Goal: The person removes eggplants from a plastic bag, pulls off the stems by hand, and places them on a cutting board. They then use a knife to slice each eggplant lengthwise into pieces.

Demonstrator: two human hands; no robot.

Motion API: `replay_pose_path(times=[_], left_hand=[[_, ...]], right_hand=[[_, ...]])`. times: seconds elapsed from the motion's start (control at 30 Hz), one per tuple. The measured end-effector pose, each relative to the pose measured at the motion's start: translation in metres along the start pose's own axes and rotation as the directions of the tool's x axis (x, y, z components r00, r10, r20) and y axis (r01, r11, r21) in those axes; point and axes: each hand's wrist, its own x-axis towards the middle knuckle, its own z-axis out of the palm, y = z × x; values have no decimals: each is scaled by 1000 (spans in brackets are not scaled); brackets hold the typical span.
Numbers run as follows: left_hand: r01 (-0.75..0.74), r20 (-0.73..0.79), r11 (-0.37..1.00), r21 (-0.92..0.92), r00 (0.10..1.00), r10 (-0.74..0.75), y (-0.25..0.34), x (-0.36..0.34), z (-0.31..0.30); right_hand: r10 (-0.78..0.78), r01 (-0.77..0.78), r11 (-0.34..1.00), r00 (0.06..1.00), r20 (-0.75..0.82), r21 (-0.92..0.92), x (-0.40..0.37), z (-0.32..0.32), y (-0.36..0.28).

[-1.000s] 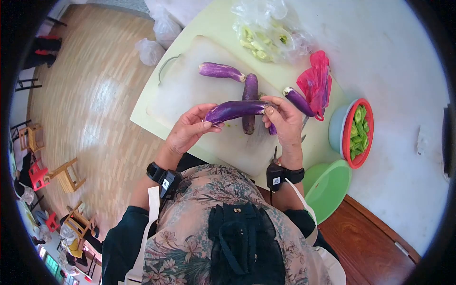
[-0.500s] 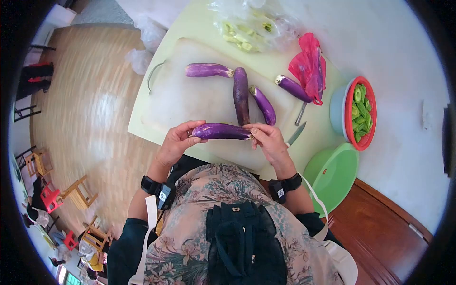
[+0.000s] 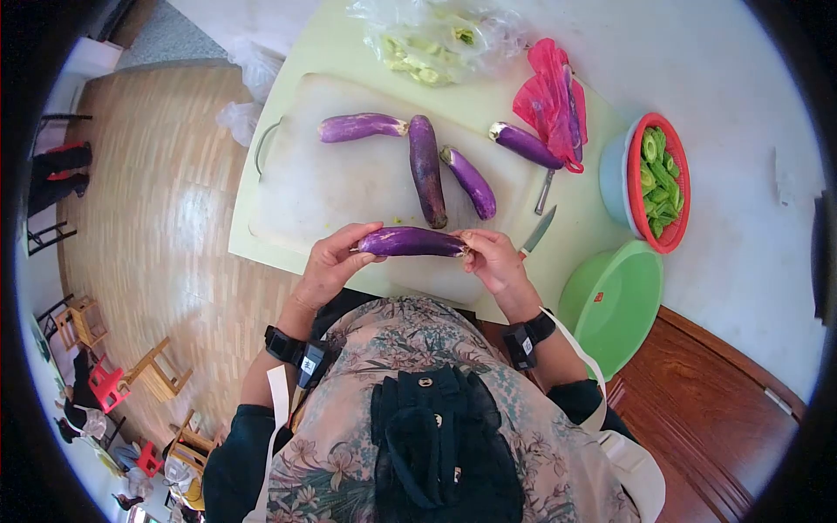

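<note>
A purple eggplant (image 3: pixel 413 241) is held level between my two hands, over the near edge of the white cutting board (image 3: pixel 292 187). My left hand (image 3: pixel 334 259) grips its left end between thumb and fingers. The stem end at the right is pinched in my right hand (image 3: pixel 494 261). Beyond them on the board lie a lighter eggplant (image 3: pixel 362 127), a dark eggplant (image 3: pixel 426 170) and a smaller eggplant (image 3: pixel 469 183). A knife (image 3: pixel 540 230) rests right of my right hand, its handle end partly hidden by that hand.
Another eggplant (image 3: pixel 527 146) lies beside a pink plastic bag (image 3: pixel 547 96). A second metal utensil (image 3: pixel 544 192) is near it. At the right stand a red basket (image 3: pixel 634 174) of sliced green vegetables and a green basin (image 3: pixel 615 314). A clear bag (image 3: pixel 497 57) holds pale green pieces.
The camera view has shifted slightly, so the table items appear a little farther left and higher. Both hands keep hold of the same eggplant, nearly unmoved.
</note>
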Motion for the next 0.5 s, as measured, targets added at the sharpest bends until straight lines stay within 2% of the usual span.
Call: replay_pose_path(times=[0.17, 0.37, 0.4, 0.43, 0.5], left_hand=[[-34, 44, 999, 39, 998, 32, 6, 4, 1], [-91, 108, 993, 80, 991, 82, 11, 8, 1], [-112, 106, 984, 140, 990, 97, 13, 9, 1], [-132, 105, 971, 198, 988, 113, 14, 10, 2], [-180, 122, 970, 165, 979, 161, 10, 14, 4]], right_hand=[[44, -44, 991, 999, -2, 123, -1, -5, 2], [98, -90, 985, 994, -44, 146, 0, -10, 7], [90, -81, 986, 994, -54, 146, 0, -12, 6], [123, -115, 973, 992, -26, 200, 2, -15, 6], [146, -141, 957, 989, -2, 255, 5, -15, 11]])
